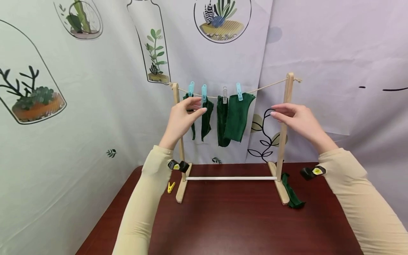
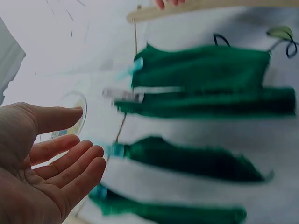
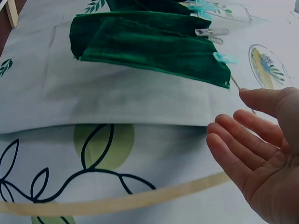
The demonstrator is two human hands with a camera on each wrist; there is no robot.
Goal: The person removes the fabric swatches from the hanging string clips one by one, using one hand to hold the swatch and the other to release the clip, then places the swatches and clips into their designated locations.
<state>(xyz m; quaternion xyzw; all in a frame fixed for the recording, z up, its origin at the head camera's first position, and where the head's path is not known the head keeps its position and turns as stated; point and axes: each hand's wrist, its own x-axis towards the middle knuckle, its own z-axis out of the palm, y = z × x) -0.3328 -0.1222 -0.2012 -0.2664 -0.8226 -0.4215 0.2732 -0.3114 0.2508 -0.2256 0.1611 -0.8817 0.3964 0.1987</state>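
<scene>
My left hand (image 1: 183, 118) is held up before the left end of a string line, its thumb and fingers apart with nothing between them. Close by, a blue clothespin (image 1: 204, 92) clips a narrow dark green cloth (image 1: 206, 122) to the string. My right hand (image 1: 299, 118), fingers relaxed and holding nothing, overlaps the right wooden post (image 1: 282, 145). Between the hands hangs a wider green cloth (image 1: 239, 117) under another blue clothespin (image 3: 225, 58). A grey clothespin (image 3: 212, 32) grips the narrow green cloth (image 2: 210, 103) beside it. Farther left, one more green cloth (image 2: 187, 212) hangs.
The wooden rack stands on a dark red table (image 1: 223, 219), with a white rod (image 1: 229, 178) joining its feet. A yellow clothespin (image 1: 171, 187) lies left of the rack. By the right foot lies a crumpled green cloth (image 1: 293, 194). A printed curtain (image 1: 105, 88) hangs behind.
</scene>
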